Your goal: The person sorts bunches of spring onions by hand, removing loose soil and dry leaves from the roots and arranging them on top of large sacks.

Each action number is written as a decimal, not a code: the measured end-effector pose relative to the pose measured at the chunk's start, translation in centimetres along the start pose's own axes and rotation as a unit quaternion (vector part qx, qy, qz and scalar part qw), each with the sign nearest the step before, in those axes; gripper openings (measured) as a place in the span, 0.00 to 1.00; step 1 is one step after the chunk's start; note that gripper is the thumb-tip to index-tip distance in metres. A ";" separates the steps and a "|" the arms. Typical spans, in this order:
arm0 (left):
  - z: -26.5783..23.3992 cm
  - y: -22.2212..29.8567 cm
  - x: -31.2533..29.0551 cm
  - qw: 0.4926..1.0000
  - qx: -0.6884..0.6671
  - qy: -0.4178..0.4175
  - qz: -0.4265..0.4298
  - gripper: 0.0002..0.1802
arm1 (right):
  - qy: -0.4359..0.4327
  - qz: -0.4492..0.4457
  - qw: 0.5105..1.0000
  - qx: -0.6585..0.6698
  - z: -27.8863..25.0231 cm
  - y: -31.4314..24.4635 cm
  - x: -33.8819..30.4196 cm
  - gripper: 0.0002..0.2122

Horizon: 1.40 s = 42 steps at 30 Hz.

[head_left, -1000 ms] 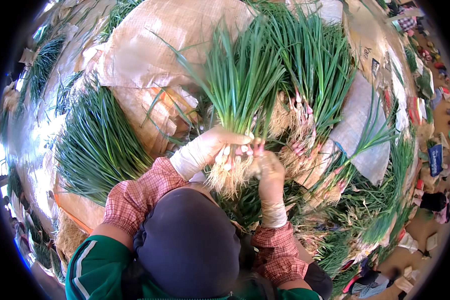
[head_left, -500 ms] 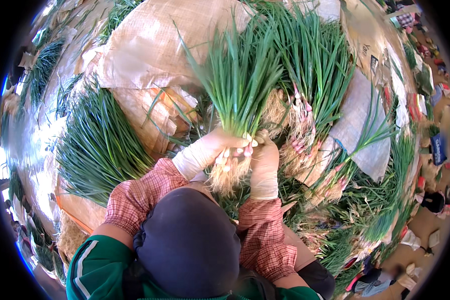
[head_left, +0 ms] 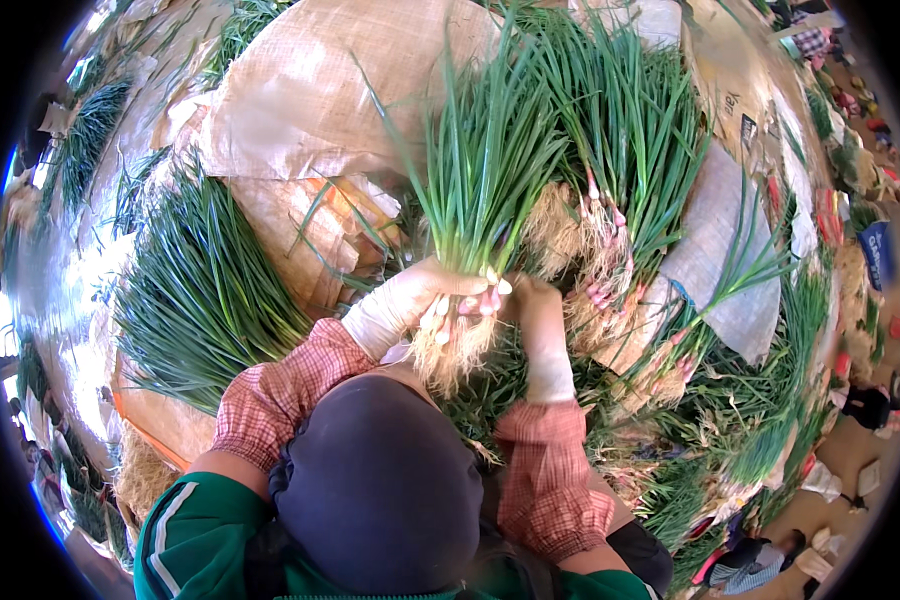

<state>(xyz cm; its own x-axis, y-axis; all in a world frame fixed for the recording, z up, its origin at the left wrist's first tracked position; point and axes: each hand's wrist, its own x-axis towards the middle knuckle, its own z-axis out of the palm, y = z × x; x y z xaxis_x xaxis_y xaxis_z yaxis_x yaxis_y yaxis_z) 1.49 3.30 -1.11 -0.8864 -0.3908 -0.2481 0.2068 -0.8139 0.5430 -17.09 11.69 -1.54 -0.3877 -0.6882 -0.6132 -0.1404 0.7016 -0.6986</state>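
Observation:
My left hand (head_left: pixel 418 290), in a pale glove, is closed round a bunch of spring onions (head_left: pixel 485 190) just above the white and pink bulbs. Its green leaves point away from me, and the pale roots hang toward my lap. Beside the bulbs, on the right, is my right hand (head_left: pixel 538 305), also gloved, its fingers curled. Whatever lies between those fingertips is too hidden to make out. Past it lies a larger heap of spring onions (head_left: pixel 630 130) with pinkish bulbs and tangled roots.
On the left rests a thick pile of green stalks (head_left: pixel 205 285). A beige woven sack (head_left: pixel 340 90) covers the far middle. A grey sack piece (head_left: pixel 725 255) lies to the right, near loose stalks and trimmings (head_left: pixel 740 400). Farther right is a blue bag (head_left: pixel 875 255).
My right hand has shifted slightly right and down, away from the bulbs, and its forearm has swung outward. My left hand keeps the bunch, now turned a little more upright.

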 end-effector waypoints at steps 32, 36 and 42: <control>5.7 5.5 -2.6 0.944 -0.227 0.033 0.236 0.13 | 0.397 0.100 0.754 -0.514 -39.6 32.5 -40.7 0.12; 5.5 8.6 -3.8 0.928 -0.150 0.107 0.325 0.12 | 0.200 0.052 0.703 -0.680 -41.2 35.3 -40.1 0.16; 5.1 8.0 -1.9 0.957 -0.054 0.178 0.223 0.28 | 0.222 -0.227 0.881 -0.349 -24.2 4.7 -14.7 0.12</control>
<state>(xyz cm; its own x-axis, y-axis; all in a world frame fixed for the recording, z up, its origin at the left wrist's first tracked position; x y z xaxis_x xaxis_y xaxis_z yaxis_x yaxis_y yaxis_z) 2.73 -0.26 7.82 -0.5062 -0.8161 -0.2787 0.5905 -0.5635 0.5776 -34.07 29.60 13.13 -0.4428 -0.8965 -0.0154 -0.8400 0.4208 -0.3425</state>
